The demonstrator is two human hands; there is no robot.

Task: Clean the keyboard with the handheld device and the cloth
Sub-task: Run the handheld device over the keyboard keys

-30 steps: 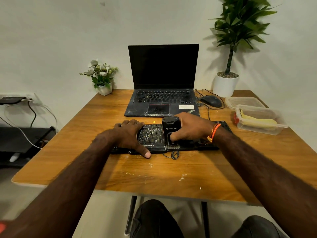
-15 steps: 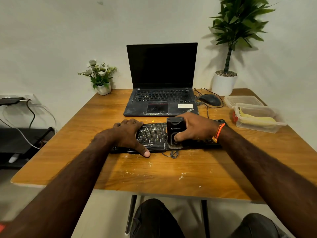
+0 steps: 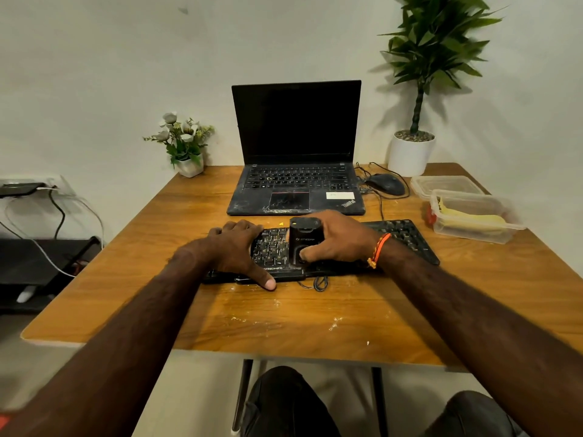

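- While one black keyboard [image 3: 400, 238] lies across the near middle of the wooden surface [image 3: 315, 313], two hands work on it.
- One left hand [image 3: 235, 250] rests on the keyboard's left end, fingers spread and nearly straight, thumb on the near edge, gripping nothing.
- One right hand [image 3: 336, 239] curls round a single black handheld device [image 3: 304, 239], standing on the keys near the keyboard's middle, thumb pressed to its front.
- One open laptop [image 3: 296, 152] sits behind the keyboard, screen dark.
- One mouse [image 3: 386, 183] lies right of the laptop.
- Two clear plastic containers [image 3: 473, 212] sit at the right edge.
- Two potted plants [image 3: 186, 141] stand by the wall.
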